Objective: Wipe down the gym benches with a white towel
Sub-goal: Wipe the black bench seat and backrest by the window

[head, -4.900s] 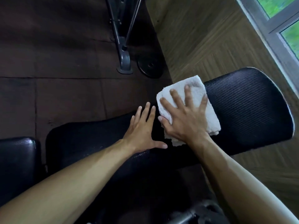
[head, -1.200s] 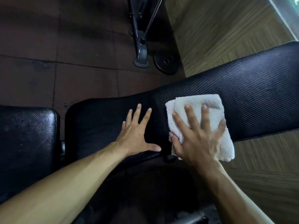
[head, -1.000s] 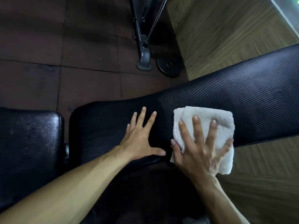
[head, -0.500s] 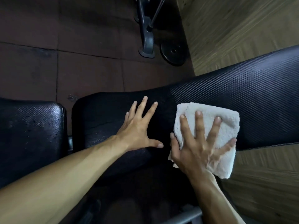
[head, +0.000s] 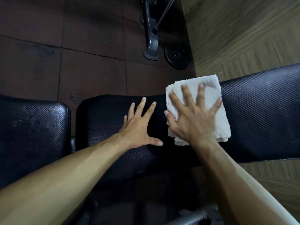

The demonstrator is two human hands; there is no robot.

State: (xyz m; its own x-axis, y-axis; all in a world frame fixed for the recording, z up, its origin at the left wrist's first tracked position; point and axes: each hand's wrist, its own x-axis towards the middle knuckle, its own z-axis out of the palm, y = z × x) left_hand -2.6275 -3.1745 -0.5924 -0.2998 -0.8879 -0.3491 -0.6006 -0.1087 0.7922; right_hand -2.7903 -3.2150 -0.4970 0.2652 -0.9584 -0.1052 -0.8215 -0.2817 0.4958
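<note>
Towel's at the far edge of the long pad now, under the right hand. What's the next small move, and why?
Probably draw the towel back toward the near edge with the right hand pressing flat, shifted slightly right: it reaches only the far edge, leaving the pad bare beyond. The left hand braces flat.

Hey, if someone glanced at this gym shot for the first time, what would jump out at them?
First, the folded white terry towel, bright against the long black textured bench pad, right of centre, with the right hand pressed flat on it. Beside it, the left hand rests spread on the same pad. Farther back, a round black weight plate lies on the dark floor.
</note>
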